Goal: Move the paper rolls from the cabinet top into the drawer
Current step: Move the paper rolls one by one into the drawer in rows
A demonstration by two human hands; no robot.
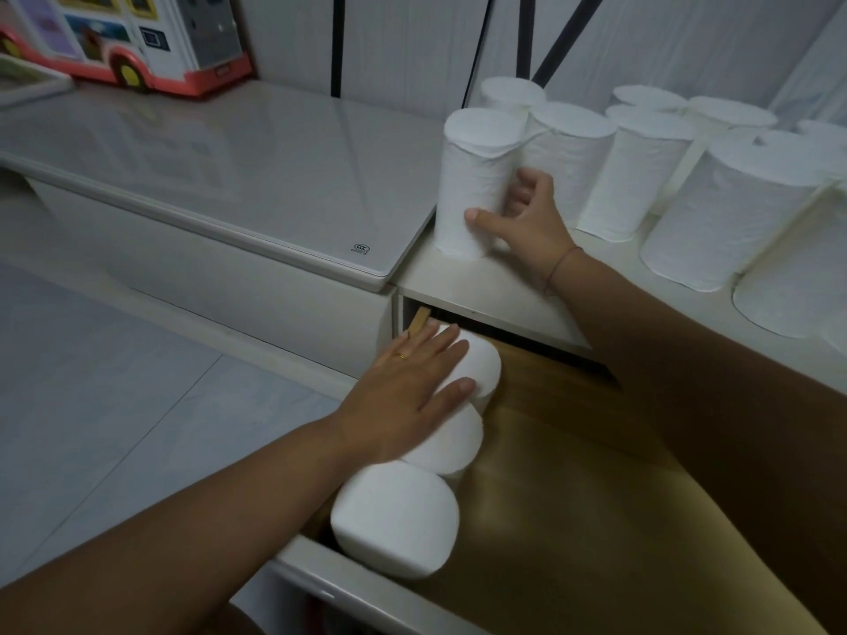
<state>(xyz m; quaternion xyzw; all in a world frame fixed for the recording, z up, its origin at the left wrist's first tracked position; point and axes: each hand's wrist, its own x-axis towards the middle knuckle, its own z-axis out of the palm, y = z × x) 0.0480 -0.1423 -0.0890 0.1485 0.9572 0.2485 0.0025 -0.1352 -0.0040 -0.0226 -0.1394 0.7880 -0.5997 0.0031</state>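
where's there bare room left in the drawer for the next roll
The wooden drawer floor lies bare right of the three rolls lining its left wall. The cabinet top is crowded with upright rolls; only its front edge is free.

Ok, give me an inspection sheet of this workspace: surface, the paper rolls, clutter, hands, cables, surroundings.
Surface: white cabinet top, open drawer below with a wooden bottom.
Job's things: three paper rolls lie along the drawer's left side; about ten upright rolls stand on the cabinet top.
Clutter: nothing seen.
Grippers: left hand rests flat on the drawer rolls; right hand grips the front-left upright roll.
Cables: nothing seen.
Surroundings: glass-topped unit, toy bus, tiled floor.
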